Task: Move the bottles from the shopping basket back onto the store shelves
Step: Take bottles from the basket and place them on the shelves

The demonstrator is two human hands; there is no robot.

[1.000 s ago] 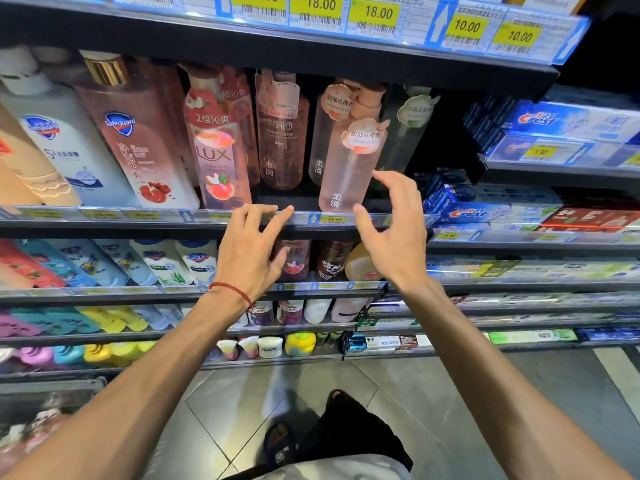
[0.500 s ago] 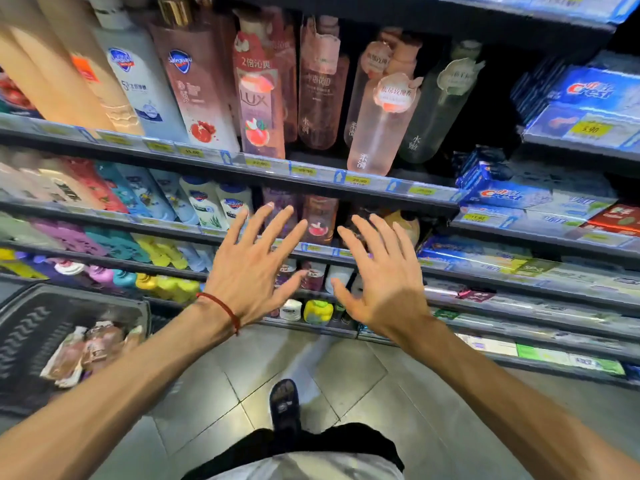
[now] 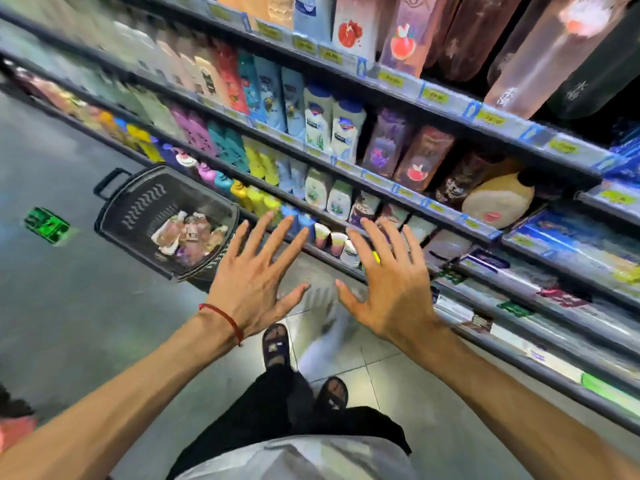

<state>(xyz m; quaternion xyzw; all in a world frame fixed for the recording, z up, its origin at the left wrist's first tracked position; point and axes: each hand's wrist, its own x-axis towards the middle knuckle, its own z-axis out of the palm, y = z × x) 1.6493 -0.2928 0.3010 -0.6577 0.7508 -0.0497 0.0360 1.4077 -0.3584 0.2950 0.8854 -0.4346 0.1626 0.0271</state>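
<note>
Bottles (image 3: 188, 237) lie in a jumbled heap in the bottom of the shopping basket (image 3: 138, 206), which sits on the floor (image 3: 69, 306) just beside the lowest of the store shelves (image 3: 450, 102), to the person's left. In the head view they look pinkish and pale with lighter caps or labels, lying on their sides and overlapping. Motion blur hides how many there are and which way each neck points. The left hand (image 3: 256, 282), with a red string (image 3: 225, 317) at the wrist, hangs in the air with fingers spread wide and holds nothing. It is near the basket's closest corner but apart from it. The right hand (image 3: 391, 289) is likewise spread flat and empty, in front of the lower rows of goods and touching none of them. Tall pink bottles (image 3: 540, 64) stand high on the shelves at the right, and those in the basket are probably of that kind.

Judging by that, each one is likely stiff, smooth plastic filled with liquid, so fairly heavy for its girth and apt to slip through a loose grasp. The safest hold seems to be around the middle of the body, fingers and thumb wrapped well round, rather than by the cap or any tag at the neck. Since they rest on one another, lifting the topmost first should keep the rest from rolling
</note>
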